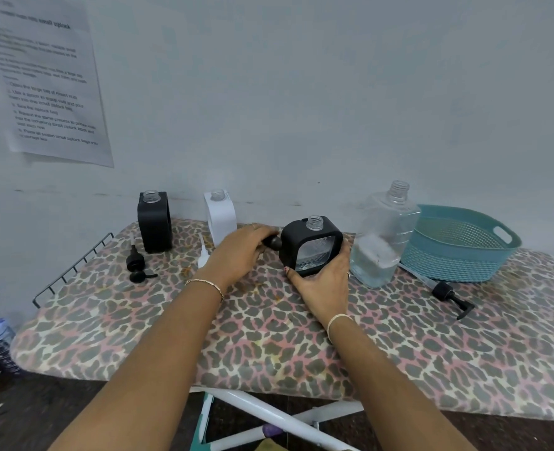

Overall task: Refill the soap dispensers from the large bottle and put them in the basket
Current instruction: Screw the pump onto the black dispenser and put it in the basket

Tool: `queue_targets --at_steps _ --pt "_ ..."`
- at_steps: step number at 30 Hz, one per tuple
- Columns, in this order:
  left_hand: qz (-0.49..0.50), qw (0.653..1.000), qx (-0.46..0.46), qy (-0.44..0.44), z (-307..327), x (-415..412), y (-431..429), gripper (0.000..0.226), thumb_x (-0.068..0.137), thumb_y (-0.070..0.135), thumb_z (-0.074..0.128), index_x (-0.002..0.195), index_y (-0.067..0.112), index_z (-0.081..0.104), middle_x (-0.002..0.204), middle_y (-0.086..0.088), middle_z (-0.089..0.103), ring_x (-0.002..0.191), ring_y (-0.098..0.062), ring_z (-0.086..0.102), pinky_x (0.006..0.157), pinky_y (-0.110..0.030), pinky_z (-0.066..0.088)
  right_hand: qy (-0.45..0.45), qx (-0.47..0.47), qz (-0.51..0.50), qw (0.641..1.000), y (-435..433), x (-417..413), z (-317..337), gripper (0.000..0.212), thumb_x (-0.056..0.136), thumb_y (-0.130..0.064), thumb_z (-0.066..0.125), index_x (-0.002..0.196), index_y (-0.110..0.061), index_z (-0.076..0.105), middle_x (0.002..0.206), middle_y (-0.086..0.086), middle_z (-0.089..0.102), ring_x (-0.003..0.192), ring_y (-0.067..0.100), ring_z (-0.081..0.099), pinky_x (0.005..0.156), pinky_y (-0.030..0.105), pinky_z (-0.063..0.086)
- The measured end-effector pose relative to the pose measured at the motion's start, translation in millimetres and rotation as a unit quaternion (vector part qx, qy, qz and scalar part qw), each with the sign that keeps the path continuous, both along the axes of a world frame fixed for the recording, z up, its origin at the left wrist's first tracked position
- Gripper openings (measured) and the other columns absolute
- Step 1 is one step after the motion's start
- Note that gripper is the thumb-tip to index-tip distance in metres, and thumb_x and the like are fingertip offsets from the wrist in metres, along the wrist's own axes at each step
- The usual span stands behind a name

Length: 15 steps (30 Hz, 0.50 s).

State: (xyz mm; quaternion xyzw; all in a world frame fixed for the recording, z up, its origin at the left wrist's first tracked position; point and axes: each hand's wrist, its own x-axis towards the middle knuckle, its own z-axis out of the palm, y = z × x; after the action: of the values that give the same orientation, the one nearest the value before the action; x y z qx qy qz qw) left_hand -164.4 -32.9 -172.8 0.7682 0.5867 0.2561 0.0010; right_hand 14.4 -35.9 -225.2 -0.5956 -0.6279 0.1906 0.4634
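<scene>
A leopard-print ironing board (399, 353) bears a teal perforated plastic basket (457, 245) at its far right. Just left of it stands a large clear uncapped bottle (383, 236). Beside that is a black square soap dispenser (311, 245), long axis near upright, slightly tipped, open neck pointing up. The right hand (321, 288) cups it, fingers curled round its base. The left hand (239, 252) wraps closed fingers round a black pump head (272, 243) at its left flank.

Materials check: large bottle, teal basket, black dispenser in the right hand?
Large bottle: clear glossy plastic, probably; liquid shows through. Basket: teal moulded plastic, matte, perforated lattice sides, cut-out handle. Dispenser: seemingly matte black plastic shell, clear window, clear threaded neck.
</scene>
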Motion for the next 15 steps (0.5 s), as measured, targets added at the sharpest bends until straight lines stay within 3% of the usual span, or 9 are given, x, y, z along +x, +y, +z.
queue_targets --at_steps 5,11,15 --pt "-0.004 0.987 0.023 -0.160 36.4 9.2 6.2 0.038 0.094 0.015 0.059 0.132 0.016 0.056 0.127 -0.006 0.062 0.119 -0.019 0.056 0.103 -0.030 0.041 0.003 0.000 0.004 1.000 0.4 2.3 -0.8 0.128 0.059 -0.049 0.086 0.151 -0.010 0.006 0.154 0.008 0.023 0.143 0.022 0.023 0.117 0.039 0.025" --pt "-0.013 0.909 0.075 -0.410 78.4 29.3 13.9 0.027 0.098 0.025 0.056 0.124 0.017 0.058 0.112 0.003 0.066 0.100 -0.002 0.064 0.093 -0.016 0.046 0.004 -0.001 0.005 1.000 -0.2 3.1 0.2 0.127 0.061 -0.047 0.085 0.151 -0.010 0.004 0.155 0.008 0.022 0.143 0.022 0.023 0.117 0.039 0.026" --pt "-0.051 0.893 0.073 -0.441 90.4 45.4 21.6 0.023 0.097 0.026 0.057 0.116 0.015 0.062 0.107 -0.003 0.069 0.095 -0.012 0.069 0.095 -0.026 0.050 0.009 -0.003 0.005 1.000 -0.6 2.9 0.2 0.127 0.060 -0.047 0.086 0.151 -0.010 0.004 0.155 0.007 0.022 0.143 0.021 0.023 0.117 0.038 0.026"
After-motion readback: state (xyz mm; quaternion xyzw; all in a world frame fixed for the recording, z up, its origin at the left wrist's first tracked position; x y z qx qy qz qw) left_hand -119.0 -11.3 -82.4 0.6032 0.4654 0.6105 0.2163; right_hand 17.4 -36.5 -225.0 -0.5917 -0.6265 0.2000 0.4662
